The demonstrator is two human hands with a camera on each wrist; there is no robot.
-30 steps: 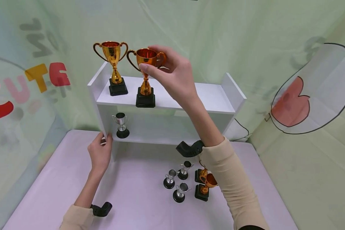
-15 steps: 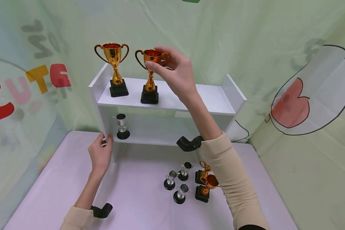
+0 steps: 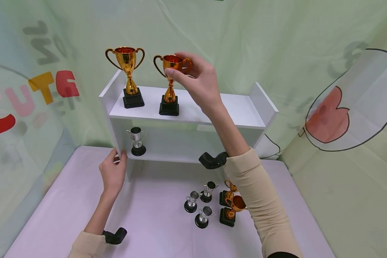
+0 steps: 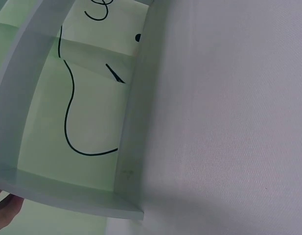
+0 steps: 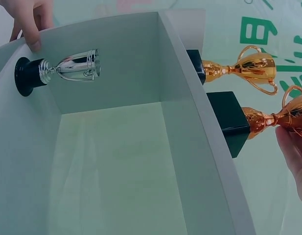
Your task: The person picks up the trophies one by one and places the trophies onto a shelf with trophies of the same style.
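My right hand (image 3: 198, 80) pinches a gold trophy (image 3: 170, 91) by its cup and right handle; it stands upright on the top board of a white shelf (image 3: 209, 107), its black base at the board's front. To its left on that board is another gold trophy (image 3: 128, 75). My left hand (image 3: 113, 172) grips the shelf's left side panel near the lower board. Close to that hand, a small silver trophy (image 3: 137, 141) stands on the lower board. In the right wrist view, the held trophy's black base (image 5: 230, 122) appears against the board's edge.
On the table (image 3: 154, 222) in front of the shelf stand several silver trophies, one of them a front silver trophy (image 3: 204, 216). Beside them are two gold trophies, the nearer gold trophy (image 3: 233, 208) partly behind my right sleeve (image 3: 258, 200). A raised side panel (image 3: 262, 104) bounds the top board's right end.
The held gold trophy has moved right and back, from the shelf's front edge onto the top board, and hardly shifts over the last half second. My left hand stays on the side panel.
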